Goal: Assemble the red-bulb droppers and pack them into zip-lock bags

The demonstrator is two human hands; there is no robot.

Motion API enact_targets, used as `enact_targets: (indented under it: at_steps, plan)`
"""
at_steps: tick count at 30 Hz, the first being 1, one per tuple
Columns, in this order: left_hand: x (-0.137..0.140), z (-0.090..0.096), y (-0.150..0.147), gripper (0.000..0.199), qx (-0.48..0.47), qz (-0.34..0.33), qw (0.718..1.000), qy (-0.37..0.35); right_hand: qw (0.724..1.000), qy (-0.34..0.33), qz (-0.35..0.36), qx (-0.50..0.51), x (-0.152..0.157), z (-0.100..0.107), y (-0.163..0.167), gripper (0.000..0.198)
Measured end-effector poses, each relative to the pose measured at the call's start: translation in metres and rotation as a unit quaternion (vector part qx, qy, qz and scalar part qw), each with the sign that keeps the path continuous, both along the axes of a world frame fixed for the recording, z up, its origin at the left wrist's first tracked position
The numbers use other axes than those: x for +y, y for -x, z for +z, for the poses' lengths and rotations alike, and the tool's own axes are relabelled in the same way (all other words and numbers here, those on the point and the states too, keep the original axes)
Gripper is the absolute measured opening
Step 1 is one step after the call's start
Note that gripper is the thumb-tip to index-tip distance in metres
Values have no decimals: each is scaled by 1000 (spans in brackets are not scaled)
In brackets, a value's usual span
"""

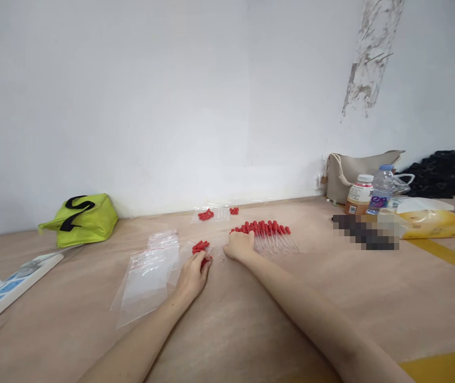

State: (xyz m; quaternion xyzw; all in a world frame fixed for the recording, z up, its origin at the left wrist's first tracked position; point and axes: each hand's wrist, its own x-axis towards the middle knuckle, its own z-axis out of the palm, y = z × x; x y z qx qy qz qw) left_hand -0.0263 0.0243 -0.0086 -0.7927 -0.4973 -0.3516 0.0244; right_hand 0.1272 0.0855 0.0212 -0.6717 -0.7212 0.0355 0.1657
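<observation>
Left hand [193, 275] and right hand [240, 245], grips not discernible, could by brushing contact scatter bulbs [201, 246] and roll droppers [269, 227].

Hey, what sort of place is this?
Probably an informal indoor workspace: a row of slender clear tubes with red tops, flat transparent plastic bags and a long white power strip lie on a broad brown surface.

Red caps [272, 225]: matt, rubbery look. Tubes [280, 244]: smooth, glassy. Bags [143, 284]: glossy clear plastic. Tabletop [227, 330]: matt, paper-like.
</observation>
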Motion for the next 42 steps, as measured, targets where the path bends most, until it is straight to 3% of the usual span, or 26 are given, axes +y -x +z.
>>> enact_targets:
  at_steps: [5,9,14,18,21,26,42]
  plan:
    - [-1,-1,1,8,-19,10,1000,-7,1000,22,-11,16,2,3,5,19]
    - [-3,-1,3,13,-16,8,999,-28,999,0,12,39,-6,9,-7,20]
    - [-14,5,-6,18,0,-26,999,-30,991,-60,96,74,-36,8,-49,20]
    - [-25,9,-22,19,12,-45,999,2,956,-148,225,118,-64,-11,-87,19]
    - [-30,9,-31,19,4,-65,997,38,939,-176,273,111,-79,-25,-100,25]
    - [-33,6,-31,18,-27,-101,992,76,934,-182,297,78,-93,-28,-96,24]
    - [-37,6,-34,20,-61,-102,989,85,931,-162,325,44,-93,-27,-93,23]
